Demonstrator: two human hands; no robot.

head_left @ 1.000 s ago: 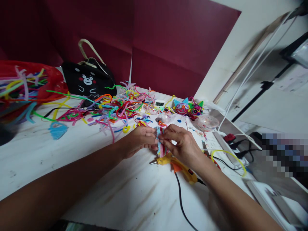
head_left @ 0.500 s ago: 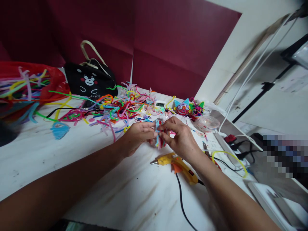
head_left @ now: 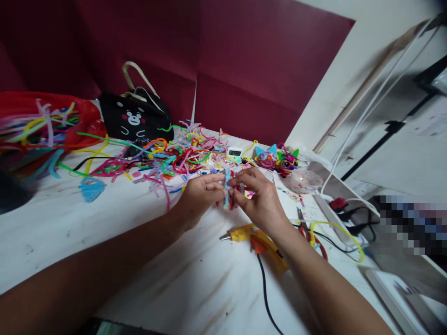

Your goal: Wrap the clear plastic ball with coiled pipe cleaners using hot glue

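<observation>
Both hands meet mid-surface, pinched on one small pipe-cleaner piece [head_left: 230, 191]. Left hand [head_left: 200, 195] grips its left side, right hand [head_left: 260, 202] its right, fingertips closed on it. Piece looks fuzzy, striped blue, pink and red, stands roughly upright, held just above the white surface [head_left: 104, 223]. Exact shape hidden by fingers. Yellow glue gun [head_left: 253, 236] lies just near of it. Loose pipe-cleaner pile [head_left: 171, 156] sits far-left.

Both hands meet above the white table [head_left: 104, 223], the left hand [head_left: 199, 197] and right hand [head_left: 260, 200] pinching a small multicoloured pipe-cleaner bundle [head_left: 229, 193] between their fingertips. A yellow glue gun [head_left: 256, 239] lies at five o'clock of the bundle, and a heap of loose pipe cleaners [head_left: 174, 156] at ten o'clock.
</observation>
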